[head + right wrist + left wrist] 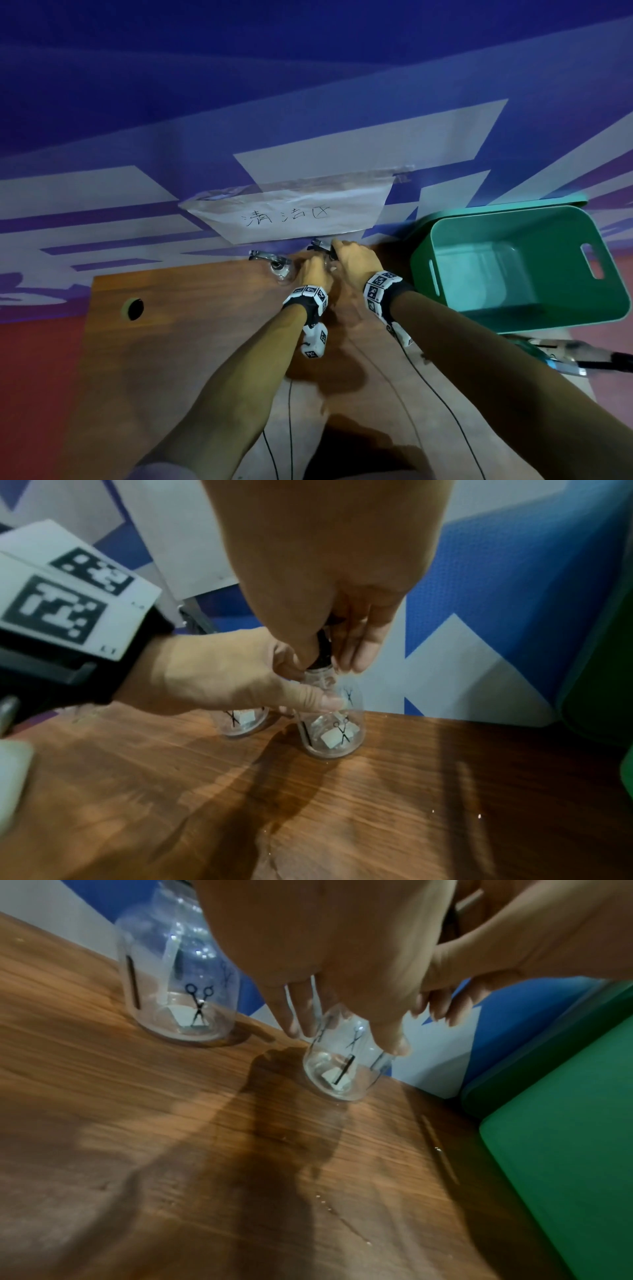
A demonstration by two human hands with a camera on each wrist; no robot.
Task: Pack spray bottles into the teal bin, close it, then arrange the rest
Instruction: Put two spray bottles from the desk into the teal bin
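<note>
Two clear spray bottles with black scissor prints stand at the far edge of the wooden table (191, 342). My left hand (313, 270) grips the body of the right bottle (334, 731), thumb and fingers wrapped round its glass (346, 1069). My right hand (352, 255) grips that bottle's black spray head (323, 647) from above. The left bottle (181, 988) stands free beside them, its spray head (270, 257) pointing left. The teal bin (534, 308) sits open at the right, its inside bare.
A teal lid (496, 207) leans behind the bin against the blue and grey wall. A taped paper sign (287, 214) hangs just behind the bottles. A round cable hole (134, 309) is in the table's left part. Cables trail from my wrists.
</note>
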